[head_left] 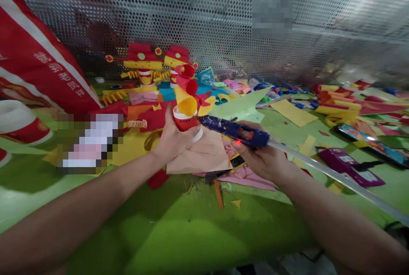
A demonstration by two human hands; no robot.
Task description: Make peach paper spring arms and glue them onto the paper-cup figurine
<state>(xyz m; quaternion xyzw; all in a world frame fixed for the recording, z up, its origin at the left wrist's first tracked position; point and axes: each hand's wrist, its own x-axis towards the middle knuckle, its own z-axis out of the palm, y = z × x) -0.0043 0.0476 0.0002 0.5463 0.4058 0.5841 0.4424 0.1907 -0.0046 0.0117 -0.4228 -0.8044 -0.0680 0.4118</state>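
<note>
My left hand is wrapped round a red and white paper cup, which leans over a sheet of pale paper. Rolled yellow paper and a red paper roll sit on top of the cup. In my right hand is a blue hot glue gun, its lamp glowing red and a long clear glue stick running out of its back. The gun's nozzle points left and is at the cup's side by the yellow roll; whether it touches cannot be made out.
Two paper-cup figures with red and yellow paper stand at the back. On the left are a large red bag and a blurred-out phone. A purple device and another phone lie right. Paper scraps cover the green table.
</note>
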